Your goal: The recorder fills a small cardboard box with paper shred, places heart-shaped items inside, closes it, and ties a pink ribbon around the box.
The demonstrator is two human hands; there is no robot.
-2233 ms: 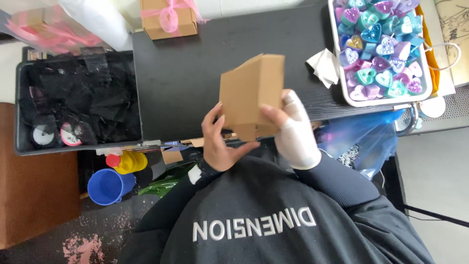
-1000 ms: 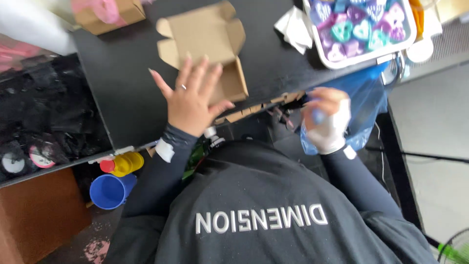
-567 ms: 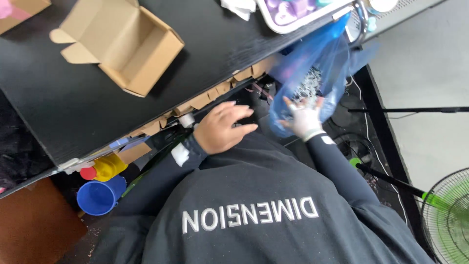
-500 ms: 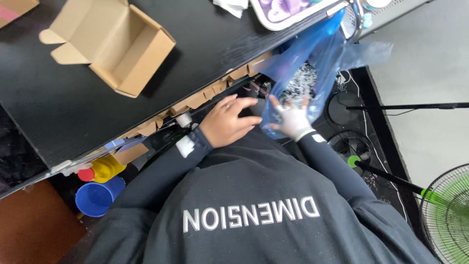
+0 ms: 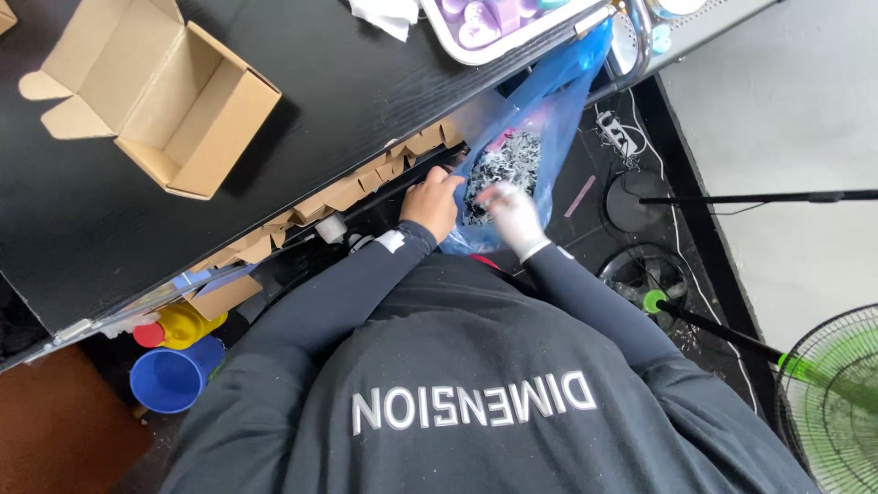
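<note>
The person wears a dark, long-sleeved sweatshirt with pale block lettering across the chest, seen from above. Beside the blue plastic bag, the left hand is bare, and a small white tag sits on the left cuff. The right hand wears a thin white glove, tucked against a dark cuff.
</note>
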